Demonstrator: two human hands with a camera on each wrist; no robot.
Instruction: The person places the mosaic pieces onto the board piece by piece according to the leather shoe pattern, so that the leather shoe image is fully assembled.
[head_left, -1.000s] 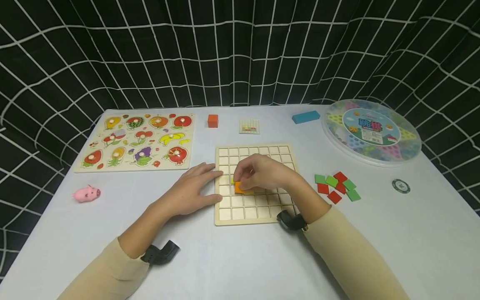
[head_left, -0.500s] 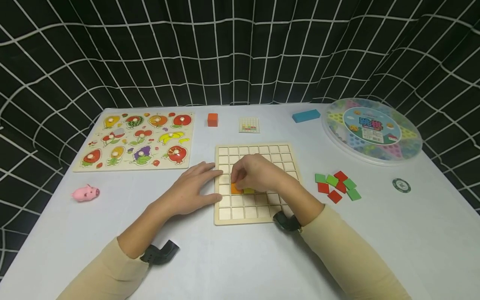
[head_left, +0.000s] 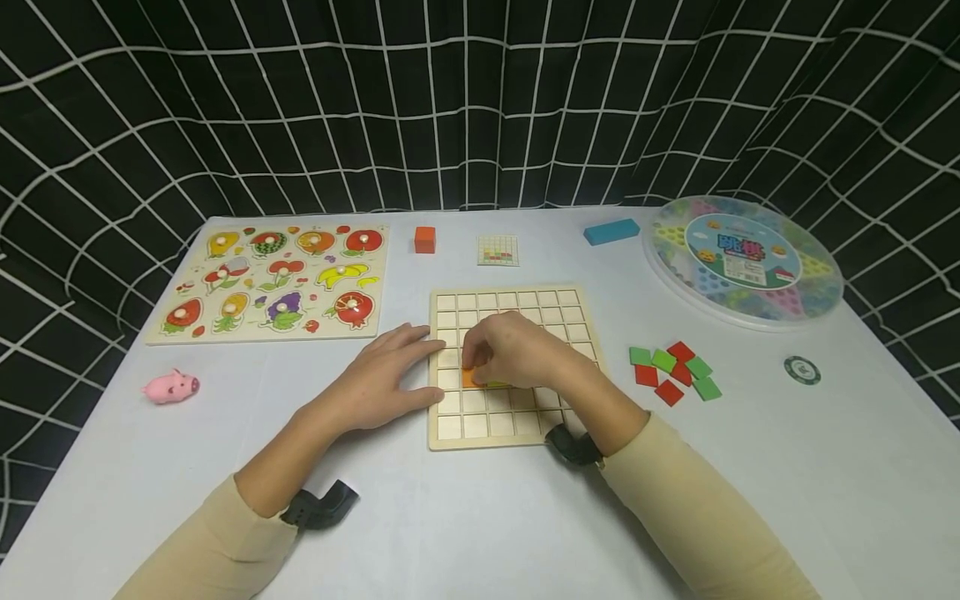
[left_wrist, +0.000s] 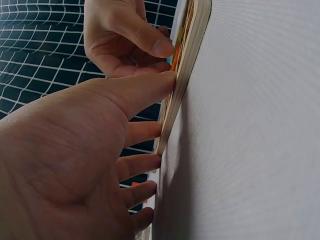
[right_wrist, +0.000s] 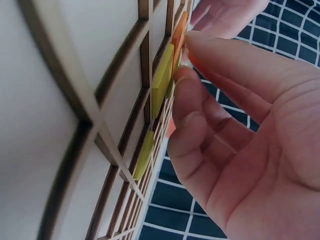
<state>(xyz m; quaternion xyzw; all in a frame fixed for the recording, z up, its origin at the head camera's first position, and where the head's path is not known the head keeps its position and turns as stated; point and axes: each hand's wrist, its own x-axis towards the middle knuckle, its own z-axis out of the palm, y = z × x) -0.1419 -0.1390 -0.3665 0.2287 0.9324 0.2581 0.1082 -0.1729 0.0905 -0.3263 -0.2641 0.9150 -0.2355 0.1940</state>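
The wooden grid board (head_left: 450,427) lies on the white table between both hands. My left hand (head_left: 382,379) has its fingers spread, and the fingertips and thumb touch the board's left edge. My right hand (head_left: 521,350) reaches over the board's middle, its thumb and bent fingers on an orange square tile (head_left: 468,379). In the right wrist view the orange tile (right_wrist: 180,31) sits at a cell, with thumb and forefinger at its face. Beside it, a yellow tile (right_wrist: 162,80) lies in the grid, and another yellow tile (right_wrist: 144,156) lies farther along. Fingers partly hide the tiles.
Several red and green tiles (head_left: 669,392) lie right of the board, near a round chip (head_left: 802,371). Behind are a pattern card (head_left: 498,251), orange cube (head_left: 425,240), blue block (head_left: 612,232) and round game box (head_left: 742,258). At left lie a fruit puzzle (head_left: 315,329) and pink pig (head_left: 171,387).
My right hand has shifted slightly left with the orange tile, which went from tilted over the grid to lying at a cell left of a yellow tile. My left hand stays at the board's edge.
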